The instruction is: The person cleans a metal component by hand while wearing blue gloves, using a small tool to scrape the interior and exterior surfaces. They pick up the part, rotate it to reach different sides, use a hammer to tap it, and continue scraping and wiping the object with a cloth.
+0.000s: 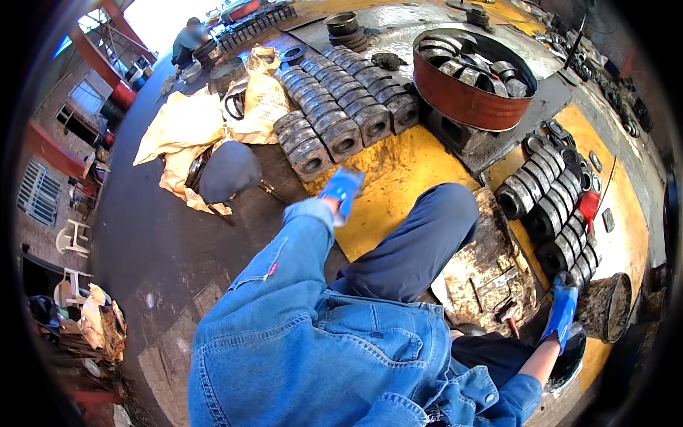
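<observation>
My left hand (343, 193), in a blue glove, is over the yellow floor sheet (388, 188), just on the near side of rows of dark metal blocks with round holes (345, 144). Motion blurs its fingers, and nothing shows clearly in it. Low on the right, my right hand (562, 313), gloved in blue too, reaches to the near end of stacked dark metal rings (558, 249). Its fingertips are dark and merge with the rings, so its grip is unclear. Below that wrist is a dark bucket (568, 366), partly hidden by my arm.
A red-brown round tub (466, 99) full of metal rings stands on a block ahead. Torn paper sacks (260, 107) and a dark round seat (230, 172) lie left. Beside my right hand are a grimy bucket (605, 306) and a red-handled tool (589, 206). Another person (188, 46) crouches far off.
</observation>
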The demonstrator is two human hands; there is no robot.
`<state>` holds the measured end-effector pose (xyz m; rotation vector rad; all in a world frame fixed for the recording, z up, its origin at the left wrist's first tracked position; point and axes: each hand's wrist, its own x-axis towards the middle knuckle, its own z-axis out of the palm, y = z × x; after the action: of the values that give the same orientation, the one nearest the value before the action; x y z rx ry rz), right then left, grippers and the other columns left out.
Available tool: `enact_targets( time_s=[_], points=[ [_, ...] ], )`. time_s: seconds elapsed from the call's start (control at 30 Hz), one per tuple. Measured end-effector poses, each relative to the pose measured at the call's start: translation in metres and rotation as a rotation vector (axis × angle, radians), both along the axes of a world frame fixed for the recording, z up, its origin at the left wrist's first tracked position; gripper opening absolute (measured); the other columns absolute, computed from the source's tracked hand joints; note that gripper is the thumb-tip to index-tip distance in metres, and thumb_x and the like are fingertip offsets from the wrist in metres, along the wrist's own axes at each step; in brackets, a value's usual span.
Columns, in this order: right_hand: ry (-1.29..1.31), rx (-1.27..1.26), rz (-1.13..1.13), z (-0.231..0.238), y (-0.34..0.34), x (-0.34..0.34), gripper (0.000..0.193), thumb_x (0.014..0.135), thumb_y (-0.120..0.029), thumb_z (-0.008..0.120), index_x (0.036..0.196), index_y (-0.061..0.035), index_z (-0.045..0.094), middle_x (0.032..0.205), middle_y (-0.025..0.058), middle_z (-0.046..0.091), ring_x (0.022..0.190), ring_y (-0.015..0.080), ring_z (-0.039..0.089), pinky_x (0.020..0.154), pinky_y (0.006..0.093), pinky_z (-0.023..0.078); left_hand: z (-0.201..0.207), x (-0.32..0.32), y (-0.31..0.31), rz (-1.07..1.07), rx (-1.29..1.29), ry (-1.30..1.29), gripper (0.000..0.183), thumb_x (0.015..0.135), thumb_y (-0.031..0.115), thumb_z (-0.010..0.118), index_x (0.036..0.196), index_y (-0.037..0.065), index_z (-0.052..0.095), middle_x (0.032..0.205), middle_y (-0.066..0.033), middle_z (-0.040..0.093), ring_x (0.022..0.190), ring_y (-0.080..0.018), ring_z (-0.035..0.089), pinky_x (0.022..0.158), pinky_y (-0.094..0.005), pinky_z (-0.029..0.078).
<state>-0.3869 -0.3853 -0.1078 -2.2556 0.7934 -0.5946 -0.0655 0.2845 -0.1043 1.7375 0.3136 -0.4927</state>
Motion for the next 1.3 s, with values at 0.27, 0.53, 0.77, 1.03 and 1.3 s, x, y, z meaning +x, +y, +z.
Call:
enact_targets(
  time_s=[0.27,0.53,0.77,1.03,1.3],
  points=[
    [0.216,0.128,0.022,0.01,0.003,0.02,0.027,0.091,-0.019,0.065,0.108,0.0019,0.067,0.093,0.0089,0.07,0.082,0.0182,0.062,0.078,0.0321,0.051,0.161,0.053,-0.266,-0.191,-0.591,-0.514,0.037,0.082,0.026,0.068,0.109,0.001,0.064,0.1,-0.0137,0.065,0.088,-0.0198,0.06,0.079,-0.035,0.05],
    [0.105,0.362,0.025,0.065,0.092,0.02,0.032,0.091,-0.02,0.066,0.115,0.001,0.064,0.097,0.0079,0.068,0.087,0.0169,0.061,0.081,0.0305,0.05,0.125,-0.031,-0.459,-1.212,0.322,-0.992,0.01,0.069,0.024,0.069,0.072,0.015,0.068,0.067,-0.0076,0.064,0.064,-0.0242,0.065,0.053,-0.0392,0.049],
    [0.287,0.154,0.059,-0.002,-0.006,-0.009,0.033,0.092,-0.023,0.064,0.116,0.0004,0.063,0.102,0.0096,0.069,0.09,0.0186,0.062,0.079,0.0322,0.051,0.114,-0.062,-0.447,-1.634,0.681,-1.033,0.021,0.073,0.029,0.075,0.091,0.017,0.076,0.086,0.0051,0.07,0.078,-0.0197,0.066,0.054,-0.0421,0.05],
    [0.109,0.729,0.07,-0.025,0.003,0.005,0.034,0.089,-0.01,0.067,0.121,-0.0025,0.061,0.105,0.0035,0.066,0.088,0.0134,0.059,0.078,0.0277,0.05,0.117,-0.048,-0.419,-1.571,0.639,-1.031,0.021,0.067,0.022,0.076,0.086,0.015,0.076,0.082,-0.0006,0.071,0.076,-0.021,0.068,0.053,-0.0399,0.05],
    [0.247,0.425,0.137,-0.014,0.032,0.005,0.034,0.087,-0.011,0.067,0.119,-0.0017,0.062,0.1,0.004,0.068,0.085,0.0131,0.059,0.075,0.0273,0.05,0.116,-0.037,-0.444,-1.352,0.588,-0.929,0.019,0.068,0.022,0.073,0.085,0.014,0.076,0.079,-0.0032,0.07,0.076,-0.0244,0.068,0.057,-0.0401,0.051]
  ],
)
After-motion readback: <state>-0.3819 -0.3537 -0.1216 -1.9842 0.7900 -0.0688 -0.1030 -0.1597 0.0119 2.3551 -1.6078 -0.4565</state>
